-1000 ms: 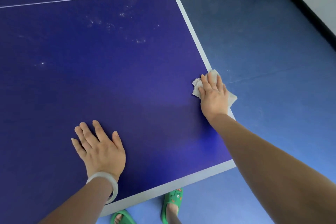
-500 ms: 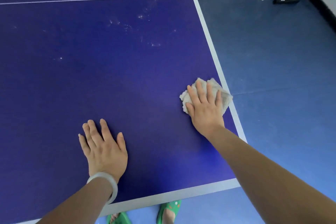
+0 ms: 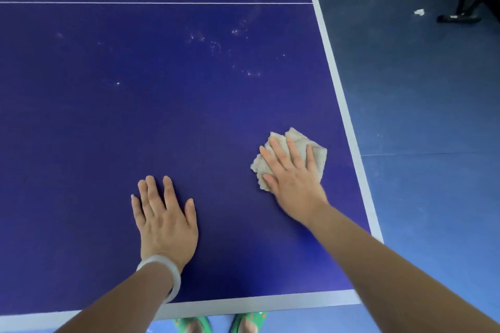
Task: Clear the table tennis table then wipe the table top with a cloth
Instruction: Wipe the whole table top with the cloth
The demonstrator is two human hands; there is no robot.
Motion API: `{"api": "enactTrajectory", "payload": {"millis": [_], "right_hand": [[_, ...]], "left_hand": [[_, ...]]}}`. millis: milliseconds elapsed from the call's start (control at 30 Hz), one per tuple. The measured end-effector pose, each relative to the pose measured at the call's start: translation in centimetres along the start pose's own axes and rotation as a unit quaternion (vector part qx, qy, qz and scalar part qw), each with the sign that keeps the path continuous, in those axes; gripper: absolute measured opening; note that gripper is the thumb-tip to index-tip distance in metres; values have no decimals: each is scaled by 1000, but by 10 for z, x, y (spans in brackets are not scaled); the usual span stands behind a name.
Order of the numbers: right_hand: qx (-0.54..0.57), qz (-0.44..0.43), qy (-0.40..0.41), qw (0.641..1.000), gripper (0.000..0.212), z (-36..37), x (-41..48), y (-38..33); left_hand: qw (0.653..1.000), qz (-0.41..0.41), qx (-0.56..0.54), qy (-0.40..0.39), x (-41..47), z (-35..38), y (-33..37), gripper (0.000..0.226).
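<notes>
The dark blue table tennis table (image 3: 135,116) fills most of the view, with white edge lines and a thin white centre line. A crumpled beige cloth (image 3: 316,153) lies on the top near the right edge. My right hand (image 3: 293,176) presses flat on the cloth with straight fingers. Flat on the bare top nearer the front edge rests my left hand (image 3: 165,216), fingers spread, a pale bangle on its wrist. Whitish dust specks (image 3: 216,43) show on the top farther out.
Blue floor (image 3: 433,143) lies to the right of the table. A black stand base (image 3: 460,17) and a scrap of white litter (image 3: 419,11) sit at the far right. Green sandals (image 3: 249,319) show below the table's front edge.
My right hand has slid the cloth leftward, away from the table's right edge line and onto the blue top. My left hand has stayed flat in place.
</notes>
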State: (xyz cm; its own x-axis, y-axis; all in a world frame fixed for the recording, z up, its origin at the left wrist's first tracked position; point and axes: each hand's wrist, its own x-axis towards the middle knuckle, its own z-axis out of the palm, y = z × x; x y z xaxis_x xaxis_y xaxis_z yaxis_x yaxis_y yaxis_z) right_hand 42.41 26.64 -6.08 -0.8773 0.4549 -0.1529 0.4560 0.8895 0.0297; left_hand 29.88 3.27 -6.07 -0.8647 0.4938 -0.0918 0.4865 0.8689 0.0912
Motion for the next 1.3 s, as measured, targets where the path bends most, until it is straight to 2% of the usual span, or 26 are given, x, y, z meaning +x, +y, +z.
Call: {"api": "enactTrajectory", "payload": {"millis": [33,67,133,167,200,233,300,367,433,533,667,833,967,1167,1233,1300], "right_hand": [[-7,-1,13,1000,55,0,3,14],[-1,53,20,998,55,0,7,31],[73,252,5,965,56,-3,15,56],[106,319,3,942,57,-2,18,54],[116,341,13,933,58,-3,22,40],[107,324,26,940,58,-4,24,16],[73,226,34,971,57,-3,22,-35],[48,152,25,987,57,-1,18,-61],[48,138,9,989,58,-3,18,-59],[30,118,6,993,59,-4,18,-51],[29,116,-1,993,58,-5,20,-50],[16,188,2,982,57,2,-8,-10],[33,238,2,971,57,-2,-3,28],[80,297,24,951,60,-14,110,77],[86,280,18,956,58,-20,160,85],[94,206,12,974,57,-28,200,82]], "left_hand": [[1000,-1,2,-1,0,-1,0,74],[1000,-2,4,-2,1,-1,1,73],[1000,-2,9,-7,0,-3,2,72],[1000,-1,11,-10,0,-3,3,71],[1000,-1,11,-12,0,-3,2,71],[1000,-2,11,-16,1,-2,1,70],[1000,-5,8,-27,1,-2,-2,70],[1000,1,0,-32,1,-4,-2,70],[999,1,-22,-30,1,-8,-2,68],[993,10,-114,-15,13,-16,-3,55],[985,93,-147,3,71,-29,14,51],[995,70,-63,-43,160,-27,58,69],[998,47,-6,-38,184,-15,82,75],[999,32,15,-13,182,-6,85,72],[1000,27,12,-8,183,-7,87,71],[1000,24,5,-6,183,-8,89,75]]}}
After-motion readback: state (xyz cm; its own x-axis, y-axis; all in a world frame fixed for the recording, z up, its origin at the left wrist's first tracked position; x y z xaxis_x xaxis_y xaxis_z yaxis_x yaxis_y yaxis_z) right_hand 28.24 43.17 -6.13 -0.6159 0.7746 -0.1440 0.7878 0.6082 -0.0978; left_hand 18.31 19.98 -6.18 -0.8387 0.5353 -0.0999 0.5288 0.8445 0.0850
